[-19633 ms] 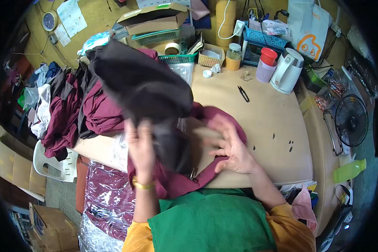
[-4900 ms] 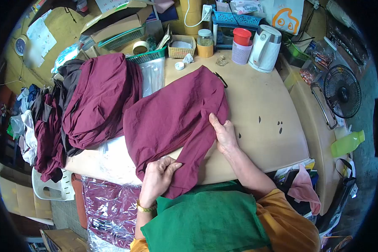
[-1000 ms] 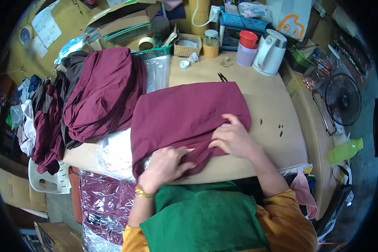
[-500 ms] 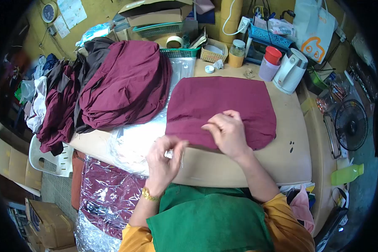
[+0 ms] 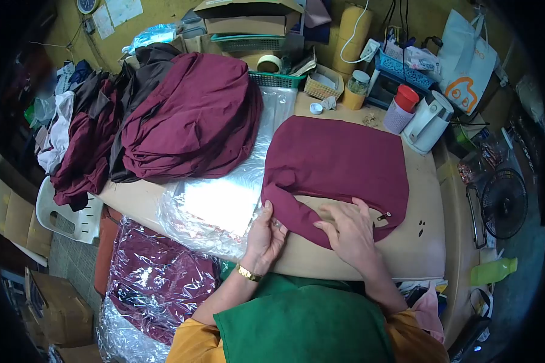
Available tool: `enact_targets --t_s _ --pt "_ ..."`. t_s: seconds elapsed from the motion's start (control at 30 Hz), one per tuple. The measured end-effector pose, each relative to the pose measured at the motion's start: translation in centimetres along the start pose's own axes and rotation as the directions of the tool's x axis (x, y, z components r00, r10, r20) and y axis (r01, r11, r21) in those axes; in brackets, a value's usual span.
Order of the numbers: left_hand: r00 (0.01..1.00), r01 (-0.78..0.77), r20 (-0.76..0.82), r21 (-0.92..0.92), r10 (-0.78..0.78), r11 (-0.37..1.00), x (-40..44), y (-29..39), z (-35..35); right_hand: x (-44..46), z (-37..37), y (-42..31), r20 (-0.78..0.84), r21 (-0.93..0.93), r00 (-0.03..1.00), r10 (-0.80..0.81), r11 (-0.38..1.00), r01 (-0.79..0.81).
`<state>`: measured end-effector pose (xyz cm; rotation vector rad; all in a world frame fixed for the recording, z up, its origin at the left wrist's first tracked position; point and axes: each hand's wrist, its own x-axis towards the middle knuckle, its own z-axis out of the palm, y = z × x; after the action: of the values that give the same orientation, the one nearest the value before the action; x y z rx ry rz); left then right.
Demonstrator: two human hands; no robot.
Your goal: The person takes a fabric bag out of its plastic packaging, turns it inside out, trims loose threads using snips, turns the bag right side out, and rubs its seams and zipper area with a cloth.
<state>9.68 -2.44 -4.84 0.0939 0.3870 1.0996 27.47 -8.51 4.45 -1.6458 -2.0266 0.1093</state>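
A maroon zippered fabric cover (image 5: 339,151) lies on the tan table in front of me. Its near edge is folded down into a flap, leaving a long gap through which something tan shows, and a small zipper pull sits at the gap's right end. At the left corner of that flap, my left hand (image 5: 263,242) pinches the fabric between thumb and fingers. My right hand (image 5: 350,233) rests over the gap and flap, fingers apart and slightly bent, left of the zipper pull.
A tall heap of maroon fabric (image 5: 188,121) stands left, beside clear plastic bags (image 5: 212,206). Plastic-wrapped maroon fabric (image 5: 157,272) lies below the table's left edge. At the back are a white kettle (image 5: 428,121), a red cup (image 5: 406,97), a jar (image 5: 355,91) and baskets (image 5: 275,80).
Both hands have come down onto the maroon cover, the left now gripping its corner. The cover's near edge has been pulled down toward me, showing the gap and zipper pull. The view shifted slightly.
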Motion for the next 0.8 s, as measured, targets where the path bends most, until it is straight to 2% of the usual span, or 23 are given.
enact_targets --t_s 0.07,0.13,0.17,0.2,0.27,0.37,0.43,0.5,0.53,0.6,0.63,0.7,0.73,0.8 --pt "0.998 0.028 -0.061 0.017 -0.027 0.999 -0.4 -1.3 -0.5 1.4 -0.5 -1.7 -0.302 0.043 0.952 -0.051 0.997 0.067" --pt "0.982 0.086 0.170 0.015 -0.087 0.996 -0.3 -2.6 -2.8 2.5 0.3 -3.4 -0.308 -0.027 0.948 -0.085 0.996 0.080" --pt "0.974 0.103 0.202 -0.002 -0.101 0.995 -0.4 -3.2 -3.2 2.9 0.4 -3.7 -0.315 -0.096 0.940 -0.129 0.990 0.104" --pt "0.974 0.104 0.204 -0.002 -0.102 0.995 -0.9 -3.5 -1.8 3.1 1.2 -3.2 -0.316 -0.098 0.940 -0.130 0.990 0.104" --pt "0.999 0.033 -0.019 0.118 -0.031 0.992 -2.5 -3.3 1.7 3.7 3.4 -1.5 -0.249 -0.117 0.948 -0.196 0.978 0.171" --pt "0.995 0.081 0.043 0.117 -0.086 0.990 -2.1 -3.2 -0.7 4.5 2.9 -1.2 -0.302 -0.019 0.941 -0.154 0.988 0.156" --pt "0.990 0.103 0.088 0.109 -0.112 0.989 -2.5 -2.7 0.4 4.3 2.9 -1.1 -0.335 0.029 0.933 -0.132 0.988 0.150" --pt "0.983 0.179 0.047 -0.060 -0.176 0.982 -2.5 -2.1 2.2 4.0 3.2 -0.8 -0.343 0.115 0.932 -0.120 0.979 0.168" --pt "0.983 0.179 0.046 -0.063 -0.177 0.982 -2.1 -1.9 2.4 3.7 2.9 -0.8 -0.341 0.114 0.932 -0.120 0.979 0.168" --pt "0.964 0.264 0.033 -0.037 -0.263 0.964 -1.2 -1.4 2.0 3.1 2.0 -1.1 -0.090 0.185 0.996 -0.028 0.982 0.045" --pt "0.964 0.264 0.035 -0.039 -0.262 0.964 -0.8 -1.7 1.2 3.3 1.6 -1.6 -0.090 0.182 0.996 -0.030 0.982 0.046" --pt "0.973 0.149 0.156 0.128 -0.168 0.981 -0.7 -2.7 0.0 3.5 1.1 -2.8 -0.256 -0.021 0.965 -0.060 0.998 0.056" --pt "0.973 0.151 0.158 0.126 -0.170 0.981 -0.9 -3.2 0.3 3.7 1.3 -2.7 -0.255 -0.025 0.965 -0.060 0.998 0.055" --pt "0.986 0.163 0.020 0.116 -0.166 0.980 -1.6 -4.3 1.1 4.3 2.1 -2.1 -0.227 -0.294 0.955 -0.192 0.948 0.121"
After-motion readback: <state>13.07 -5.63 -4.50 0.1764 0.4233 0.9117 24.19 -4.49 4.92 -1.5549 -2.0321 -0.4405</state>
